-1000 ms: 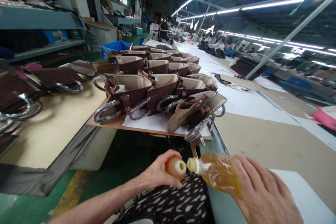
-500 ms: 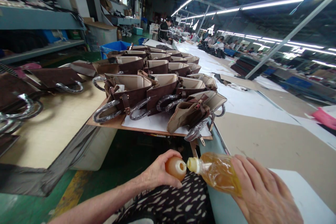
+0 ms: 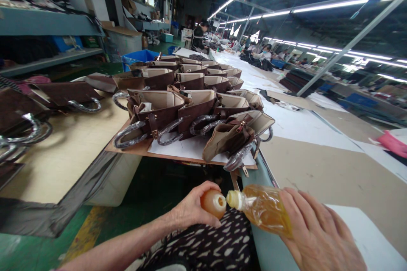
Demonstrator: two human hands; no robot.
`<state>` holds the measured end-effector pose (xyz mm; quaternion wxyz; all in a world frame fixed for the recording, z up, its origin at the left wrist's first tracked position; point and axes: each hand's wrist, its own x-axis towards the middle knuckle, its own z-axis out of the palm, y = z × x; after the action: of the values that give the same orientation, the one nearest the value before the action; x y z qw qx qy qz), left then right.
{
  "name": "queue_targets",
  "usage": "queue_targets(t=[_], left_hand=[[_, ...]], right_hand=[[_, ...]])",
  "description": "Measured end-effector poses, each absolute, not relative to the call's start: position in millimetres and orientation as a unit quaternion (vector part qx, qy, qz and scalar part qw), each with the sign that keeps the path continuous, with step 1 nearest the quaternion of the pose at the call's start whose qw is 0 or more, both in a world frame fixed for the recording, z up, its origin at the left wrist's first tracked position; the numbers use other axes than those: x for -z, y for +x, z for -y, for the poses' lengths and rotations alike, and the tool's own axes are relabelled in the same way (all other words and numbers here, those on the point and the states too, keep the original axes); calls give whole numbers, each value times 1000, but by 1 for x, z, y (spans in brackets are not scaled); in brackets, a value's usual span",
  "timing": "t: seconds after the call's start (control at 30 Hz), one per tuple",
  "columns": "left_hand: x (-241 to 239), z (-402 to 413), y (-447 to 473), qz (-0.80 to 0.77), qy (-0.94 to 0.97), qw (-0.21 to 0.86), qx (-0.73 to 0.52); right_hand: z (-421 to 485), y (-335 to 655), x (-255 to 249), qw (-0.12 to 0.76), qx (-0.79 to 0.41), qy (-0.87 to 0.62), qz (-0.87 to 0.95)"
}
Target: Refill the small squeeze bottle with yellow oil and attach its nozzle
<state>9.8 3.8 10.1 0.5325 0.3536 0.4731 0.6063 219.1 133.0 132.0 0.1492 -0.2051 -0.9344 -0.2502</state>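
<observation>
My left hand (image 3: 190, 209) grips a small amber bottle (image 3: 213, 203) with its open mouth turned toward the right. My right hand (image 3: 318, 237) holds a larger clear plastic bottle (image 3: 263, 209) of yellow liquid, tipped on its side. Its pale nozzle (image 3: 232, 199) sits right at the small bottle's mouth. Both bottles are over my lap, which is covered in black and white patterned cloth (image 3: 206, 245).
Several brown handbags (image 3: 193, 106) with plastic-wrapped handles stand in rows on a cardboard sheet (image 3: 178, 152) ahead. More bags (image 3: 19, 114) lie at the left on a tan table. A long work table (image 3: 318, 165) runs along the right. People work far back.
</observation>
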Motion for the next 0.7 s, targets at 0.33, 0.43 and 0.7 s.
queue_targets(t=[0.33,0.43,0.7], left_hand=[[-12,-4,9,-472,362,527,-607],[-13,-4,9,-472,363,527,-606],[-13,-4,8,-470,363,532,-604]], right_hand=[[-142,228,-125,121,289,-177,933],[-141,227,-126,121,292,-174,933],[-136,218,-132,162,292,-168,927]])
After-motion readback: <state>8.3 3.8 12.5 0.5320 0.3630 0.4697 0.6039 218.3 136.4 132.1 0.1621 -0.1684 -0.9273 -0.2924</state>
